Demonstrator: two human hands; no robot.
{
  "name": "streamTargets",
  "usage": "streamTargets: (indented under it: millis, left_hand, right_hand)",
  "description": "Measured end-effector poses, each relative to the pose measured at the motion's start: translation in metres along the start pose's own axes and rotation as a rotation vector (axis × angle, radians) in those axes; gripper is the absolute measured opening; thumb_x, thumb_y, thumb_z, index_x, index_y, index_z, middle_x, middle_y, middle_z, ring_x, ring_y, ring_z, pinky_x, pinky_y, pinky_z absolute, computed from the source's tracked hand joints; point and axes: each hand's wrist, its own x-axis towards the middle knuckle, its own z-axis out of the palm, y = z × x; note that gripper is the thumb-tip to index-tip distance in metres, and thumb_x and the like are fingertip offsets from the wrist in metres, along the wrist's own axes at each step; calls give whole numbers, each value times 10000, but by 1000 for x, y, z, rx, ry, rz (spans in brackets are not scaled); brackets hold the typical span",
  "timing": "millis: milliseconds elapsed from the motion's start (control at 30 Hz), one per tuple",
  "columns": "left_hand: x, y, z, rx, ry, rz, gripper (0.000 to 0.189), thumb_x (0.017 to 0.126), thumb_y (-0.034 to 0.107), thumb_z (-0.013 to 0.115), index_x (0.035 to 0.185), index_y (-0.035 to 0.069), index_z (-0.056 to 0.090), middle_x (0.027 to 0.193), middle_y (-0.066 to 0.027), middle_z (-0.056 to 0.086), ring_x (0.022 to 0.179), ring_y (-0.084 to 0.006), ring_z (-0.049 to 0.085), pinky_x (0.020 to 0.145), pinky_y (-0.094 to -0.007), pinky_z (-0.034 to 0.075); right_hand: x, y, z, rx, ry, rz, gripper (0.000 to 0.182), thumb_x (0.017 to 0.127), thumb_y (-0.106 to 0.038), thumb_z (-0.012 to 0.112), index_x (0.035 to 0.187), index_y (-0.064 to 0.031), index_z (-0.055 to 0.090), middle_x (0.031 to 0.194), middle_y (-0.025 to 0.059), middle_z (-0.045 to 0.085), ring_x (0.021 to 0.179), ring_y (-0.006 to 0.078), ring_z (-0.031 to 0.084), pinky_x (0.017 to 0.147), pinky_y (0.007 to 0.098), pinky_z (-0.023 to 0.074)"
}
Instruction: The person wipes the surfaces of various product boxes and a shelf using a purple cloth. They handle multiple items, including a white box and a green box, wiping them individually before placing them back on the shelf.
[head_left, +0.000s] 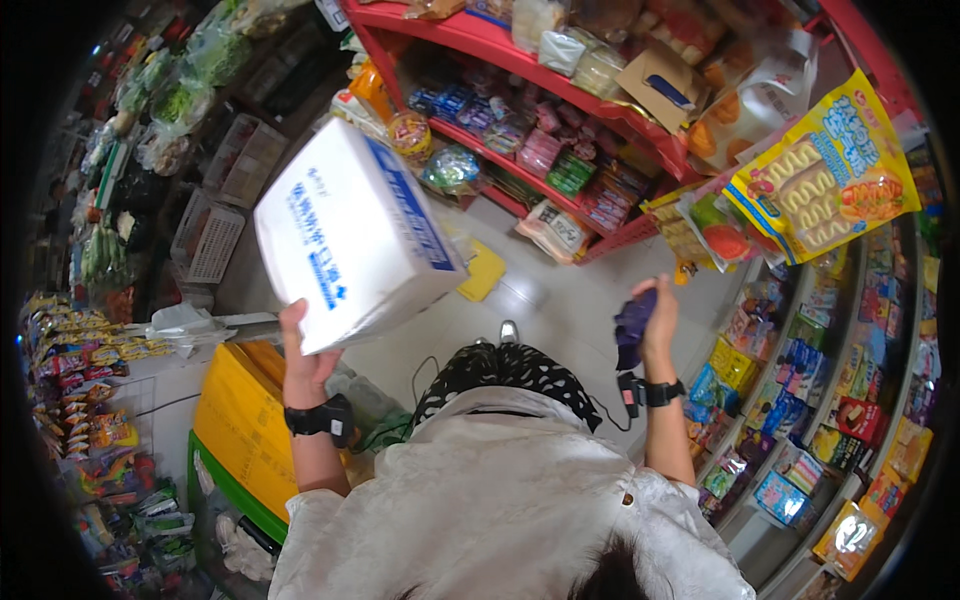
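Observation:
My left hand (306, 367) grips a white cardboard box (352, 240) with blue printing by its near lower corner. The box is tilted and held up off the floor, and the fingers beneath it are partly hidden. In my right hand (660, 315), out to the other side, is a crumpled dark purple item (636, 321); whether it is cloth or a soft wrapper I cannot tell. Both wrists carry black straps with small devices.
Ahead stands a red shelf rack (517, 71) of packaged goods. Snack shelves (795, 360) curve along the right, near a hanging yellow snack bag (832, 172). Bagged vegetables (180, 105) line the far left. A yellow carton (247, 420) sits lower left; a yellow object (484, 271) lies on the floor.

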Motion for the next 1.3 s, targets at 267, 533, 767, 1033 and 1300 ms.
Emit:
streamTargets:
  millis: [267,533,767,1033,1300]
  left_hand:
    - [41,-33,55,221,-121,-124,790,881,462,662,1490,14,434,1366,-144,611,1215,-283,623,1038,-425,507]
    - [98,-60,38,490,-536,-254,996,918,366,706,1566,-61,81,1524,-232,364,1411,-301,391,1167,-386,348]
    - [104,-39,86,783,-705,-377,1254,898,573,703,1505,-227,-47,1593,-431,108,1534,-448,122,1246,-430,164]
    - [109,-20,137,896,-1093,-234,974,982,620,545,1575,-42,147,1504,-257,353,1398,-331,349,1131,-386,276]
    - [114,-34,185,646,-1025,-526,669,1056,509,441,1511,19,395,1390,-81,566,1264,-164,541,1066,-323,420]
  right_hand:
    - [-20,-58,119,-117,-711,-56,605,1002,-532,557,1424,-101,506,1472,103,460,1273,197,522,1057,378,409]
    - [-67,-52,126,75,-756,178,1006,925,-623,628,1618,-33,202,1652,180,262,1546,288,199,1247,399,168]
    - [-136,-11,107,262,-458,352,1138,828,-578,717,1631,-13,141,1657,211,245,1537,294,227,1237,432,210]
    - [-179,13,83,487,-266,202,1291,678,-649,810,1597,30,209,1609,210,329,1487,327,332,1204,435,301]
    - [-199,18,48,717,-193,98,1158,690,-577,871,1531,35,362,1497,176,507,1335,308,546,1095,438,478]
